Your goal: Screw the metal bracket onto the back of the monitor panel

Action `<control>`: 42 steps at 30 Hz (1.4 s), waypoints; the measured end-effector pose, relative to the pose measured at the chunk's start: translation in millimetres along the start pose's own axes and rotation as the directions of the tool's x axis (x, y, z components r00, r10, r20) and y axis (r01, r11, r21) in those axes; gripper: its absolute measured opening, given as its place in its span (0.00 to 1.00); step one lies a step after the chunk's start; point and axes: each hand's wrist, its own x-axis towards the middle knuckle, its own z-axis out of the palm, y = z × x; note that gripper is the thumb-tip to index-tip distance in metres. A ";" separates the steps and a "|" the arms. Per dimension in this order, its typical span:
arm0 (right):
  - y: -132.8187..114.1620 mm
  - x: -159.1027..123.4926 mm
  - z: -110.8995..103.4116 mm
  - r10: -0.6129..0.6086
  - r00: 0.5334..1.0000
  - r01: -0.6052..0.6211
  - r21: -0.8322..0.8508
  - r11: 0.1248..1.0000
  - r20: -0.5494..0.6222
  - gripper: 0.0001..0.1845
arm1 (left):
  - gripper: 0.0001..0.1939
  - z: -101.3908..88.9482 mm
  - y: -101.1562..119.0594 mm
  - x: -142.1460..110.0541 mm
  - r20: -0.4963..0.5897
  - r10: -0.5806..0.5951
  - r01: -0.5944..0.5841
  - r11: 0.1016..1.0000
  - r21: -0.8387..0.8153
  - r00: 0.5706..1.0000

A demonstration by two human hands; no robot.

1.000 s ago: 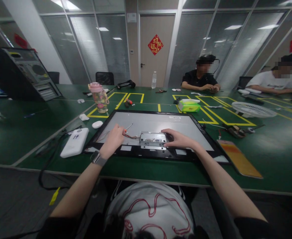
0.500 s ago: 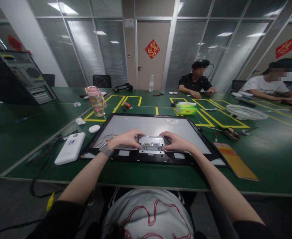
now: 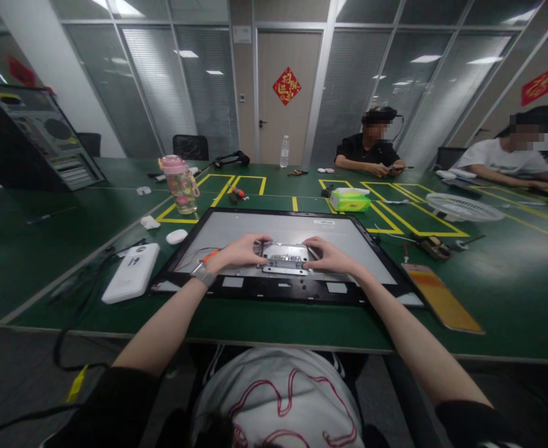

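Observation:
A silver metal hinge bracket (image 3: 285,254) is held between my two hands, over the lower middle of a flat display panel (image 3: 236,224). The panel lies back up on the table, grey with a black frame. My left hand (image 3: 242,254) is curled round the bracket's left side, thumb near its front edge. On the opposite side my right hand (image 3: 330,256) grips in the same way. Thin wires and an orange piece (image 3: 210,256) show beside my left wrist. Whether the bracket touches the panel I cannot tell.
On the left lie a white power bank (image 3: 131,274), a white oval case (image 3: 176,236) and a pink-lidded bottle (image 3: 179,183). A yellow-orange plate (image 3: 442,297) lies right of the panel. Behind it sit a green tissue pack (image 3: 350,200) and a white fan grille (image 3: 463,207). Two people sit across the table.
The bracket and both hands have shifted slightly away from me, toward the panel's middle. Both hands keep their hold. The whole view has also tilted a little.

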 end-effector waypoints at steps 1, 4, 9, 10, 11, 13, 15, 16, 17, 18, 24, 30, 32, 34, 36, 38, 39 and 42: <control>-0.7 0.1 -0.1 0.002 1.000 -0.002 -0.004 1.000 0.008 0.30 | 0.29 1.1 -2.2 0.0 0.006 0.003 -0.003 1.000 0.004 1.000; -1.8 0.4 -0.1 0.001 1.000 -0.001 -0.002 1.000 0.026 0.29 | 0.28 3.6 -6.6 -0.5 0.009 -0.004 0.003 1.000 0.010 1.000; -2.0 -0.6 -0.8 0.019 1.000 -0.019 0.049 0.999 -0.008 0.29 | 0.32 1.3 -3.7 -3.2 0.001 -0.010 0.010 0.999 -0.043 1.000; -2.9 -1.5 -1.4 0.032 0.999 -0.031 0.074 0.997 -0.016 0.29 | 0.33 -0.2 -2.4 -4.5 -0.002 -0.011 0.011 0.998 -0.061 1.000; -4.1 -2.7 -2.1 0.045 0.999 -0.043 0.101 0.994 -0.016 0.29 | 0.33 -1.8 -1.2 -6.1 -0.008 -0.011 0.010 0.997 -0.082 1.000; -7.0 -5.5 -3.3 0.060 0.998 -0.060 0.134 0.989 0.003 0.29 | 0.32 -4.5 0.6 -10.0 -0.005 -0.005 0.004 0.995 -0.102 1.000; -9.5 -8.4 -3.8 0.059 0.998 -0.063 0.125 0.990 0.038 0.30 | 0.31 -5.6 1.6 -14.1 0.025 0.006 -0.003 0.995 -0.101 1.000; -10.3 -9.5 -3.7 0.059 0.997 -0.064 0.109 0.992 0.053 0.31 | 0.30 -5.5 2.0 -15.9 0.042 0.009 -0.005 0.995 -0.095 0.999; -10.8 -10.4 -3.3 0.061 0.996 -0.066 0.088 0.994 0.066 0.31 | 0.30 -5.0 2.4 -17.4 0.056 0.011 -0.006 0.996 -0.089 0.998; -10.9 -10.9 -2.8 0.063 0.995 -0.068 0.067 0.995 0.075 0.32 | 0.29 -4.3 3.0 -18.6 0.065 0.012 -0.007 0.997 -0.083 0.998; -9.9 -9.5 0.3 0.001 1.000 -0.001 0.026 1.000 0.007 0.31 | 0.25 -0.5 9.3 -20.3 -0.015 0.072 -0.072 0.997 0.001 0.997; -11.2 -9.4 2.3 -0.014 1.000 0.014 0.006 1.000 -0.023 0.30 | 0.22 1.0 11.9 -20.9 -0.050 0.093 -0.091 0.995 0.033 0.994; -11.9 -9.6 1.7 -0.013 1.000 0.013 0.006 1.000 -0.019 0.30 | 0.21 1.9 11.5 -21.1 -0.047 0.106 -0.105 0.994 0.020 0.993; -12.3 -9.7 0.7 -0.011 1.000 0.011 0.006 1.000 -0.004 0.30 | 0.22 2.7 11.1 -21.1 -0.041 0.111 -0.110 0.994 0.013 0.993; -12.4 -9.8 -0.1 -0.008 1.000 0.008 0.000 1.000 0.012 0.30 | 0.22 3.4 10.8 -21.0 -0.035 0.107 -0.107 0.994 0.018 0.994; -12.3 -10.1 -0.1 0.002 1.000 -0.002 -0.010 1.000 0.018 0.30 | 0.22 3.6 10.5 -21.0 -0.027 0.101 -0.100 0.994 0.043 0.994; -12.1 -10.3 0.2 0.013 1.000 -0.013 -0.016 1.000 0.023 0.31 | 0.21 3.6 10.4 -21.2 -0.020 0.096 -0.095 0.994 0.058 0.995; -11.4 -11.0 1.5 0.047 0.998 -0.045 -0.039 0.998 0.045 0.30 | 0.21 4.2 12.1 -22.9 0.008 0.088 -0.088 0.992 0.091 0.996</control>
